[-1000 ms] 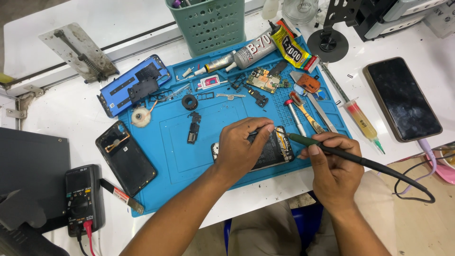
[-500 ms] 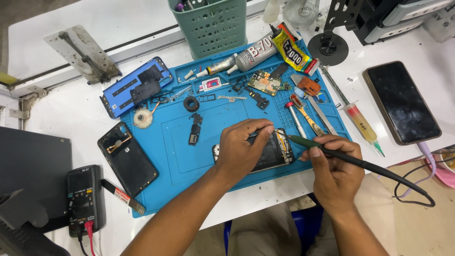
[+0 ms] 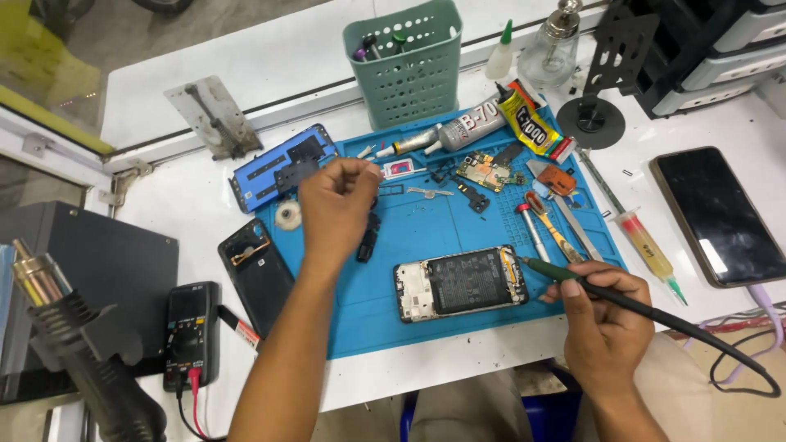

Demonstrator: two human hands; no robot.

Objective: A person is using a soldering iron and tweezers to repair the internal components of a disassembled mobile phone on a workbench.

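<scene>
A person works over a blue repair mat on a white bench. An opened phone, its back off and its battery and frame showing, lies flat near the mat's front edge. The right hand, just off the mat's right front corner, is curled around a dark soldering iron, thumb and fingers pressed on the shaft; the tip points at the right end of the opened phone, and whether it touches cannot be told. A black cable trails from the iron off to the right of the mat.

The left hand hovers over the mat's left half, behind the opened phone, fingers drawn together into a loose fist; whether it pinches anything cannot be told. Just beside it on the mat lies a small black part.

Along the mat's far edge lie glue tubes, a bare circuit board and a blue phone cover. A green perforated basket stands just behind the mat. Left of the mat lie a black phone back and a multimeter; to its right lie a syringe and a dark phone.
</scene>
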